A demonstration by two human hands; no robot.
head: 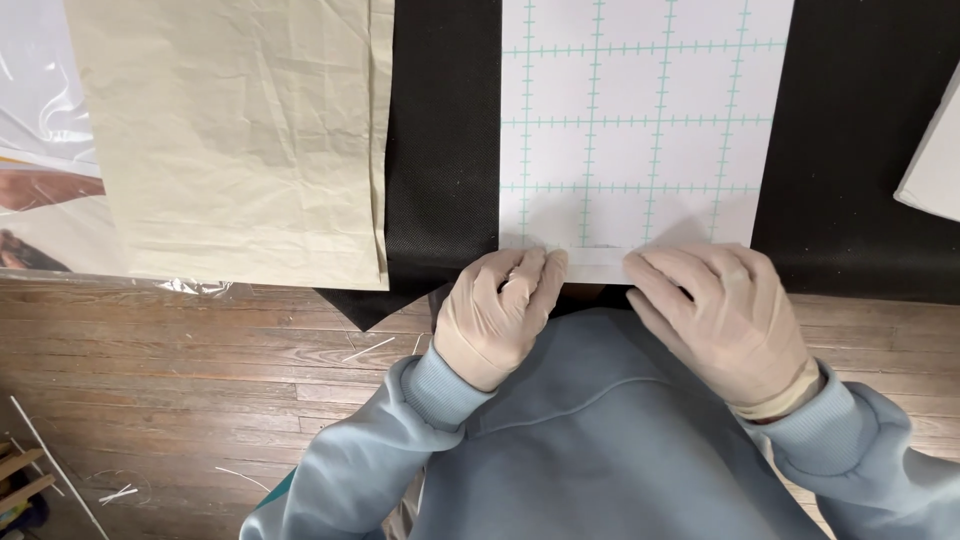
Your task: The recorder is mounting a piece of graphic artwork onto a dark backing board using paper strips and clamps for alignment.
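Wooden plank floor (180,400) across the lower half of the frame, a few thin white slivers (368,349) scattered on it. Black textured mat (440,150) spread over the upper middle and right, one corner pointing down at lower centre-left. Cream wrinkled fabric (240,140) in the upper left, right edge overlapping the mat; clear plastic sheet (40,90) under it at the far left edge. White sheet with teal ruled grid (640,110) lying flat on the mat, upper centre-right, bottom edge at mid-frame. Corner of a white board (935,160) at the right edge. Blue-grey sweatshirt (600,440) filling the bottom centre.

Both hands gloved, at the sheet's bottom edge, near each other but apart. Left hand (495,315) at the sheet's lower left corner, fingers curled and bunched together, tips on the edge strip; pinching or just pressing, cannot tell. Right hand (720,310) at the lower right part of the edge, fingers extended, close together, lying flat over the strip, palm down.
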